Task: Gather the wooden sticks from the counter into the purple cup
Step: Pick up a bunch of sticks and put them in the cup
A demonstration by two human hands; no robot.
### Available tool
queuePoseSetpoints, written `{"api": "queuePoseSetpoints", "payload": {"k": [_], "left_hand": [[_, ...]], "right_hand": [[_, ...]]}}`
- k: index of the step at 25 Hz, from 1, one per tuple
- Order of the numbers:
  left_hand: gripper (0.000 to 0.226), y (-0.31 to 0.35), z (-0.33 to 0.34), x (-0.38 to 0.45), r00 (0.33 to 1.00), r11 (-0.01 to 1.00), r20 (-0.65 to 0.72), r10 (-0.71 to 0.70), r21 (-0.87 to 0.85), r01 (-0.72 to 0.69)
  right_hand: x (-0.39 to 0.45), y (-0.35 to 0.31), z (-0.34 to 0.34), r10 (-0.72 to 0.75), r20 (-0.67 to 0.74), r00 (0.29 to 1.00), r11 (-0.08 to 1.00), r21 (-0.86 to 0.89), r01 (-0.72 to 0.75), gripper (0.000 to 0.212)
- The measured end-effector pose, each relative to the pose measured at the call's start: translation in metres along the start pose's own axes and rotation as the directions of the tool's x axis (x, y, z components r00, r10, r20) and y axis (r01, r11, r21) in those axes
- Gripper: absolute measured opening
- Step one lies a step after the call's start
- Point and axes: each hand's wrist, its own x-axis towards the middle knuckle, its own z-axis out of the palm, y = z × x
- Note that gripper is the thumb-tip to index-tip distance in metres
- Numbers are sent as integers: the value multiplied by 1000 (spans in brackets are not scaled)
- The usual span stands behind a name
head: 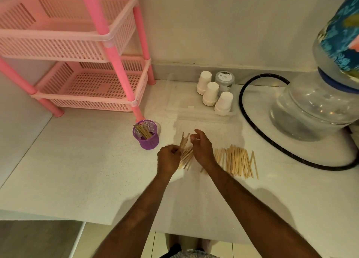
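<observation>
A purple mesh cup point(147, 134) stands on the white counter point(81, 170) with several wooden sticks inside it. Just right of the cup, my left hand point(168, 158) grips a bundle of wooden sticks point(186, 154) that fans out above and below the fist. My right hand point(201, 146) is beside that bundle with fingers curled, touching its upper sticks. Many more loose sticks point(238, 161) lie in a row on the counter to the right of my right wrist.
A pink two-tier basket rack point(87, 79) stands at the back left. Three stacks of white paper cups point(212, 93) and a grey-lidded jar point(224, 79) sit in a clear tray. A water jug point(318, 106) and black hose point(252, 118) fill the right.
</observation>
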Motion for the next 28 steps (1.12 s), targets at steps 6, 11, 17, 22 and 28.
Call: {"api": "queuePoseSetpoints", "payload": {"k": [6, 11, 17, 22, 28], "left_hand": [[10, 10, 7, -15, 994, 931, 45, -103, -346, 113], [24, 14, 5, -25, 982, 820, 70, -176, -542, 186], [62, 23, 7, -18, 882, -104, 385, -271, -923, 370], [64, 40, 8, -20, 883, -170, 387, -267, -921, 352], [60, 44, 14, -27, 878, -106, 373, -299, -928, 357]], "right_hand": [[-10, -23, 8, 218, 313, 924, 748, 555, -364, 22], [-8, -34, 12, 225, 248, 942, 699, 633, -333, 28], [-15, -50, 16, 26, 184, 983, 698, 700, -150, 26], [-20, -60, 14, -34, 169, 985, 567, 815, -120, 34], [-22, -56, 24, 147, 168, 975, 579, 784, -223, 39]]}}
